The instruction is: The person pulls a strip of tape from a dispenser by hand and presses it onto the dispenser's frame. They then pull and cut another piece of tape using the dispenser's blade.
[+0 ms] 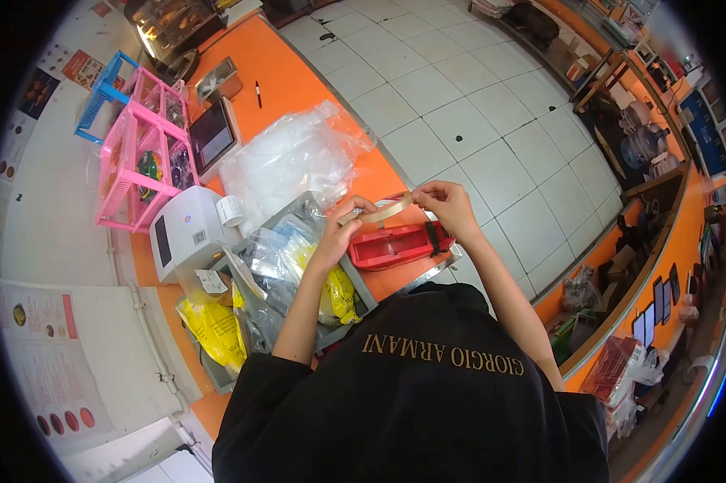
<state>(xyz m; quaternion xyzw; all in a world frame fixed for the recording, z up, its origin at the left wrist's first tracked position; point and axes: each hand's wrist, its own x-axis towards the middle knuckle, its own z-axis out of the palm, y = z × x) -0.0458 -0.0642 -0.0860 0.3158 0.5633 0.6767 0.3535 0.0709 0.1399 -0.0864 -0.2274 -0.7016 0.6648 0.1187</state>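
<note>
Your left hand [343, 228] and right hand [446, 206] pinch a tan strip [389, 212], apparently straightening it near the red holder [376, 253]; next seems to need even tension.

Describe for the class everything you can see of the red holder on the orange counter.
The red holder is long and narrow, with a hollow, plastic-looking body and a black piece at its right end in the picture. It lies on the orange counter near the edge, its other end close to a grey tray. The left hand and right hand are close by; whether either touches it is unclear.
</note>
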